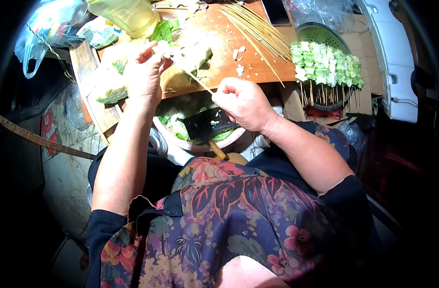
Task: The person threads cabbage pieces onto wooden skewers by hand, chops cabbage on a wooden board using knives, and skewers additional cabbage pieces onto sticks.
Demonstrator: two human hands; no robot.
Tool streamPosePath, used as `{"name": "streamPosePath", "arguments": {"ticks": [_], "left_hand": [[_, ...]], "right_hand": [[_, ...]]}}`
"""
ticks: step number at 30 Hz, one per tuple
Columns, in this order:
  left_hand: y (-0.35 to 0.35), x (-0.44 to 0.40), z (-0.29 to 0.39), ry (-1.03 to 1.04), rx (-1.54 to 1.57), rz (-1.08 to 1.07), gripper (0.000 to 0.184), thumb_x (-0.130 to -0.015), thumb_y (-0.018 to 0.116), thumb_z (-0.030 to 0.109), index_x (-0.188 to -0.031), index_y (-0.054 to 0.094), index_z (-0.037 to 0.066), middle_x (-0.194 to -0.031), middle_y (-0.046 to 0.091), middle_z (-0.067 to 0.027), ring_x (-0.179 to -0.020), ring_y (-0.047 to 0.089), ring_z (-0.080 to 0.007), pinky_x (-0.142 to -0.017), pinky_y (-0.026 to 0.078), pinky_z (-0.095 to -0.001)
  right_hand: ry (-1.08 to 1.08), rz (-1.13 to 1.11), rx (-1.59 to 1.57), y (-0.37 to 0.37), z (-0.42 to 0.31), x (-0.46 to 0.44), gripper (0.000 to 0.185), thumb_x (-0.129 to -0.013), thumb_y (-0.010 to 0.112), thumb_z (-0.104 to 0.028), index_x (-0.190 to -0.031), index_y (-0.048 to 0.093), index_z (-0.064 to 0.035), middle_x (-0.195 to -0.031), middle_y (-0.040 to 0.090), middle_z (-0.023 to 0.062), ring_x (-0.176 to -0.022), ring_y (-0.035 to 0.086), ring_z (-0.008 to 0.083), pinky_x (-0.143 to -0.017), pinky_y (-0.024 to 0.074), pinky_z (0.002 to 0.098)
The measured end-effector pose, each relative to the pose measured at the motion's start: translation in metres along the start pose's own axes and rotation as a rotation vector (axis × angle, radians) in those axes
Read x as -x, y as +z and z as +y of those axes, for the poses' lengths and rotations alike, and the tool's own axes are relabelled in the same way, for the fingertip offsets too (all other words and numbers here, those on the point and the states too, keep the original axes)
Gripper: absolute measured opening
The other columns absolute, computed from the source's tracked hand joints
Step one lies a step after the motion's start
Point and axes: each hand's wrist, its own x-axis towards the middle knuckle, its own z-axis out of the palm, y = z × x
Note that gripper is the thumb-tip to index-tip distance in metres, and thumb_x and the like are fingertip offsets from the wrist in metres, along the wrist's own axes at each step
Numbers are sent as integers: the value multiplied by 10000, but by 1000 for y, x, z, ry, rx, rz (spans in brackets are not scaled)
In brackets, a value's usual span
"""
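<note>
My left hand (145,72) pinches a pale piece of cabbage leaf (164,49) above the orange-brown board (258,67). Between the thumb and fingers of my right hand (243,103) is a thin bamboo skewer (199,81), slanting up and left toward that leaf. Glare hides whether the tip has pierced it. More cut cabbage (198,57) lies just beyond the skewer. Below my hands, a cleaver (207,124) with a wooden handle rests across a basin (177,141) of leaves.
Loose bamboo skewers (258,31) lie at the back, near a phone (275,10). At right, skewered cabbage (325,62) rests across a green colander (320,31). A yellowish clear container (126,17) and a blue plastic bag (46,31) stand at the back left.
</note>
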Motion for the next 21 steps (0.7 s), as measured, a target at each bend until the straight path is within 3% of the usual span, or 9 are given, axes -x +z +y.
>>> {"name": "streamPosePath", "arguments": {"ticks": [7, 9, 12, 14, 15, 17, 21], "left_hand": [[4, 1, -1, -87, 73, -36, 438, -795, 591, -91, -1224, 511, -60, -1079, 552, -119, -925, 593, -200, -833, 549, -359], [3, -1, -6, -89, 81, -40, 436, -824, 574, -82, -1245, 464, -68, -976, 624, -129, -882, 669, -279, -831, 556, -369], [7, 2, 0, -115, 122, -44, 464, -817, 568, -92, -1261, 435, -65, -959, 619, -134, -878, 669, -289, -833, 559, -377], [11, 4, 3, -136, 135, -41, 480, -812, 569, -94, -1268, 422, -64, -949, 616, -131, -876, 670, -290, -830, 560, -373], [12, 5, 4, -157, 148, -37, 496, -807, 569, -97, -1276, 409, -63, -939, 613, -128, -875, 670, -290, -827, 561, -370], [14, 6, 4, -165, 147, -37, 486, -811, 561, -93, -1272, 408, -64, -940, 613, -128, -878, 670, -288, -835, 558, -375], [20, 17, 1, -187, 85, -108, 448, -825, 546, -72, -1256, 427, -50, -951, 618, -127, -889, 661, -261, -849, 543, -376]], "right_hand": [[4, 29, -38, 8, -1, 3, 179, -919, 581, -147, -778, 527, -52, -576, 483, -40, -465, 427, 25, -428, 330, 191], [14, 40, -35, 11, -3, 4, 179, -920, 581, -147, -779, 526, -50, -574, 482, -39, -465, 426, 25, -430, 330, 191], [18, 51, -67, 14, -5, 4, 182, -920, 580, -147, -778, 527, -48, -570, 478, -37, -465, 427, 28, -432, 331, 191], [-19, 129, 37, 15, -6, 3, 238, -851, 611, -207, -718, 574, -14, -604, 565, 99, -564, 534, 160, -583, 454, 319], [-18, 129, 36, 16, -8, 3, 238, -851, 611, -207, -718, 574, -14, -604, 565, 99, -564, 534, 160, -583, 454, 319], [20, 74, -82, 17, -11, 4, 191, -922, 570, -144, -763, 524, -48, -568, 476, -36, -465, 428, 31, -433, 333, 196], [39, 105, -113, 22, -11, -2, 203, -923, 560, -161, -755, 522, -54, -561, 476, -32, -458, 435, 39, -422, 331, 201]]}}
